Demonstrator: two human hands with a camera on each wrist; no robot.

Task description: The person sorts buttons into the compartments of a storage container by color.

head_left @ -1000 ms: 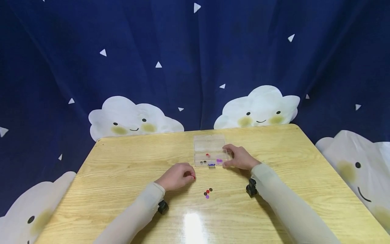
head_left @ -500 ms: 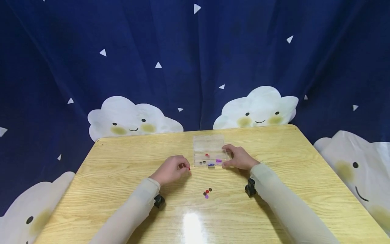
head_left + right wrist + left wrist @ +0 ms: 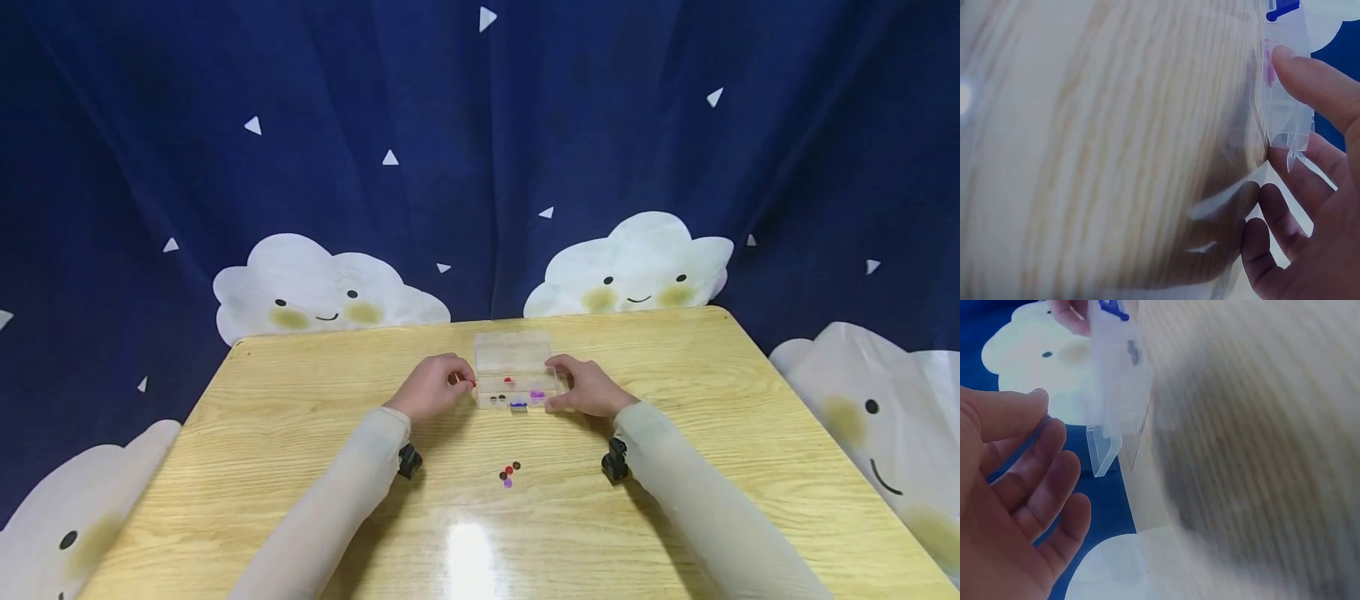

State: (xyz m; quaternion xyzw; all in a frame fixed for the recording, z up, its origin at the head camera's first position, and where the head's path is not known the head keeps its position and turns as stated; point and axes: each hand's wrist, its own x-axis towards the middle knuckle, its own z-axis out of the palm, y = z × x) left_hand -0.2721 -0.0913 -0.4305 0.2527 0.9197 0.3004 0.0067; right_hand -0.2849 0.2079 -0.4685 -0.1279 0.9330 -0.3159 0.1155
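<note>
My left hand (image 3: 433, 388) pinches a small red disc (image 3: 473, 384) between thumb and fingertips, just off the left end of a clear plastic box (image 3: 512, 354). In the left wrist view the thumb and fingers hide that disc. The box stands with its lid raised; inside lie a red disc (image 3: 509, 380), dark discs (image 3: 497, 399) and purple discs (image 3: 537, 394), apparently in separate compartments. A blue latch (image 3: 518, 405) sits at its front. My right hand (image 3: 588, 388) grips the box's right end, thumb (image 3: 1300, 75) on the front and fingers round the side.
On the wooden table (image 3: 300, 467), nearer to me than the box, a small group holds a red disc (image 3: 509, 470), a purple disc (image 3: 507, 483) and dark discs (image 3: 503, 476). A blue curtain (image 3: 375, 208) with clouds hangs behind the far edge.
The left hand has gone from in front of the box, first leftward, then forward to its left end, keeping the red disc pinched. The right hand has stayed on the box.
</note>
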